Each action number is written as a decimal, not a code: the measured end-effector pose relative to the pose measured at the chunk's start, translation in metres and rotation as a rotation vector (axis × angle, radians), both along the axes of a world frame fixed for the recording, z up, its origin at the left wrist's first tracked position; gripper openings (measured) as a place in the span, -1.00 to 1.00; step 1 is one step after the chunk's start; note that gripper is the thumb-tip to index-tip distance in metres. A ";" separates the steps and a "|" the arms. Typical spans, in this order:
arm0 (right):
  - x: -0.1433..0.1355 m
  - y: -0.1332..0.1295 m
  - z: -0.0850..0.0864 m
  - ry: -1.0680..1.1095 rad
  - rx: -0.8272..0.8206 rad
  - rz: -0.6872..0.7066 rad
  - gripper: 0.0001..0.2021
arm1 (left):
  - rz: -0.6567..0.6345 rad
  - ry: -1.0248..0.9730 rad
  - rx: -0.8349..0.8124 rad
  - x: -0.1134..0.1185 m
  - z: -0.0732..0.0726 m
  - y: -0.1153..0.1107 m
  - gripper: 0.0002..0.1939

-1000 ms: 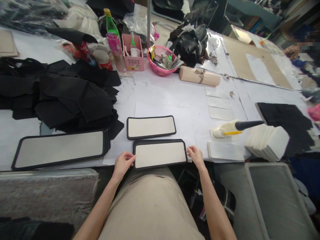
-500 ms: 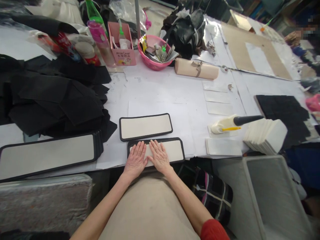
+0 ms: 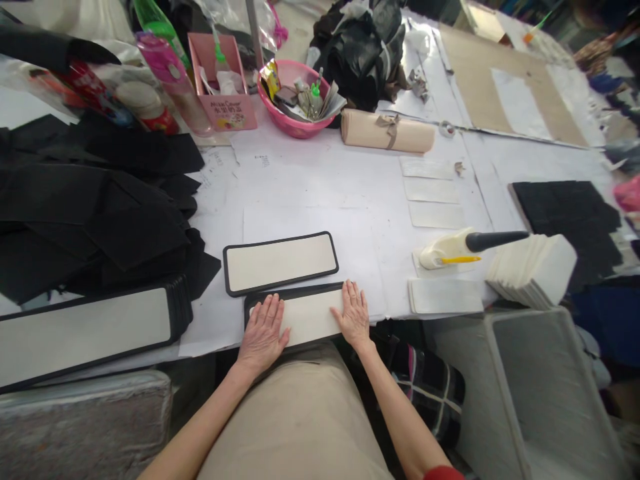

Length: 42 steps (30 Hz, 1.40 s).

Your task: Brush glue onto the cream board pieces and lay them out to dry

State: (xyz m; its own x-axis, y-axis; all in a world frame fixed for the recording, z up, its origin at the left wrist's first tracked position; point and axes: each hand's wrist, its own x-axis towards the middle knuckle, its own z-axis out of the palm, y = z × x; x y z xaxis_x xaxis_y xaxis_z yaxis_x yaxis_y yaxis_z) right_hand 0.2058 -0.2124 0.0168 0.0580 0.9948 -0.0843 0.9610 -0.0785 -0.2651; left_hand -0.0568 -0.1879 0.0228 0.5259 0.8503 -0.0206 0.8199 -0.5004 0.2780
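Black-bordered and pale-faced, the near panel (image 3: 313, 317) is set at the front edge of the tabletop (image 3: 310, 183), just on the body side of the far panel (image 3: 281, 263). Half a second earlier, both hands were laid close together on it; since then the right hand (image 3: 353, 317) has been shifted to the right end, while the left hand (image 3: 263, 337) is kept near the left end. Pale centre now exposed between them. Judged from this: the face is being smoothed or pressed flat. Both hands flattened palm down, fingers extended and only slightly parted, thumbs turned inward; nothing is pinched. Forearms angled inward from the lower corners, wrists low.
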 end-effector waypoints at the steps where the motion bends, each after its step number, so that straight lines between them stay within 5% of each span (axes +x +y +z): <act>1: 0.000 0.001 0.000 0.007 0.003 -0.003 -0.30 | 0.002 -0.002 0.001 0.001 0.000 0.000 -0.29; 5: 0.008 0.002 0.003 0.084 0.016 -0.002 -0.39 | -0.010 -0.036 0.027 -0.001 0.004 0.003 -0.32; 8: 0.019 -0.005 0.011 0.179 0.148 -0.147 -0.44 | 0.032 -0.105 0.060 -0.013 0.014 0.000 -0.33; 11: 0.023 -0.023 0.018 0.235 0.262 -0.340 -0.46 | 0.247 -0.145 0.081 -0.034 0.024 -0.011 -0.37; 14: 0.016 -0.040 0.017 0.270 0.197 -0.345 -0.49 | 0.423 -0.118 -0.020 -0.051 0.027 -0.024 -0.49; 17: 0.005 -0.047 0.013 0.311 0.196 -0.412 -0.51 | 0.412 -0.109 -0.134 -0.058 0.026 -0.032 -0.61; 21: -0.001 -0.037 0.014 0.458 0.247 -0.609 -0.59 | 0.379 -0.101 -0.085 -0.057 0.027 -0.033 -0.62; 25: -0.008 -0.030 0.031 0.461 0.362 -0.650 -0.69 | 0.406 -0.193 -0.054 -0.055 0.030 -0.033 -0.66; 29: -0.016 -0.025 0.055 0.600 0.337 -0.704 -0.73 | 0.566 -0.462 -0.274 -0.055 0.038 -0.029 -0.70; 32: -0.013 -0.007 0.070 0.805 0.326 -0.684 -0.72 | 0.710 -0.712 -0.430 -0.059 0.051 -0.013 -0.64; 37: -0.002 0.065 0.070 0.975 0.352 -0.595 -0.68 | 0.852 -0.918 -0.384 -0.070 0.068 0.047 -0.53; 42: -0.006 0.130 0.044 0.834 0.340 -0.524 -0.72 | 0.866 -0.824 -0.297 -0.074 0.048 0.106 -0.51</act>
